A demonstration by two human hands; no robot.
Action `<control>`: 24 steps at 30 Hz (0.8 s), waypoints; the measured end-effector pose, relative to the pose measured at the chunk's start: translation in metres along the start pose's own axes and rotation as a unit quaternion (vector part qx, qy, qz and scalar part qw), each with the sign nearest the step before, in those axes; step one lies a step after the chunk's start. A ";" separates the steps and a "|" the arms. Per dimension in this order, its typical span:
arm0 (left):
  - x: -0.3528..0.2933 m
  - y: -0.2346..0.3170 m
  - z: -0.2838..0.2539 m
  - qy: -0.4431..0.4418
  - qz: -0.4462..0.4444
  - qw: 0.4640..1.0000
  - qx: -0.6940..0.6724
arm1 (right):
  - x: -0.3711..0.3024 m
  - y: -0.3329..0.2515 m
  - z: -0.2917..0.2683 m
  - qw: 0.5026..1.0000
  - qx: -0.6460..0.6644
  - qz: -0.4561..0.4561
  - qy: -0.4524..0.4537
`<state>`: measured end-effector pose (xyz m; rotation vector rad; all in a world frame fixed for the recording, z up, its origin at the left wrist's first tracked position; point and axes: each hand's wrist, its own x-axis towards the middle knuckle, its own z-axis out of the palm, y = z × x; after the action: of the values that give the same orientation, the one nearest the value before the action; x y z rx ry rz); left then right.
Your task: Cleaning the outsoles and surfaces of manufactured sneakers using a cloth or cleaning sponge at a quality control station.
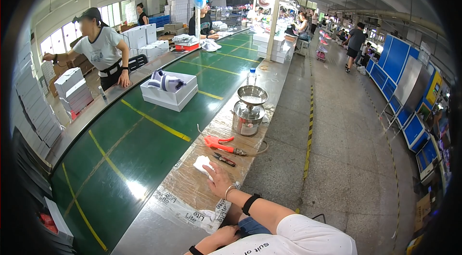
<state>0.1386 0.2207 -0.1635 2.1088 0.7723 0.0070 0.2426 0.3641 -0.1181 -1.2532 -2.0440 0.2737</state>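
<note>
My right hand (220, 181) reaches over the plastic-covered bench top, its fingertips closed on the near edge of a crumpled white cloth (202, 164). Below it, close to the bench edge and my lap, lies my left hand (226, 235); its fingers are mostly hidden. Just beyond the cloth are small dark snips (224, 159) and a red air blow gun (219, 143) with a hose. Farther along stands a steel pump pot (248, 120) with a dish-shaped top (252, 95).
A green conveyor belt (159, 132) with yellow lines runs alongside, carrying an open white box (180, 99) of purple-and-white shoes (165, 81). A clear bottle (251, 78) stands behind the pot. Across the belt, a co-worker (103, 45) stands beside stacked boxes (73, 89).
</note>
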 end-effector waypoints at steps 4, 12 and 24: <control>-0.001 0.002 -0.001 0.005 -0.002 1.000 -0.005 | 0.000 0.000 0.000 1.000 0.002 -0.001 0.002; -0.003 0.008 -0.006 -0.001 0.000 1.000 -0.001 | 0.001 -0.001 -0.001 1.000 -0.005 0.002 0.000; 0.000 -0.002 0.001 0.004 0.002 1.000 0.001 | 0.000 -0.001 0.000 1.000 -0.002 0.001 -0.001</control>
<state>0.1382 0.2212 -0.1655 2.1130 0.7724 0.0181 0.2423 0.3638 -0.1173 -1.2570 -2.0463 0.2726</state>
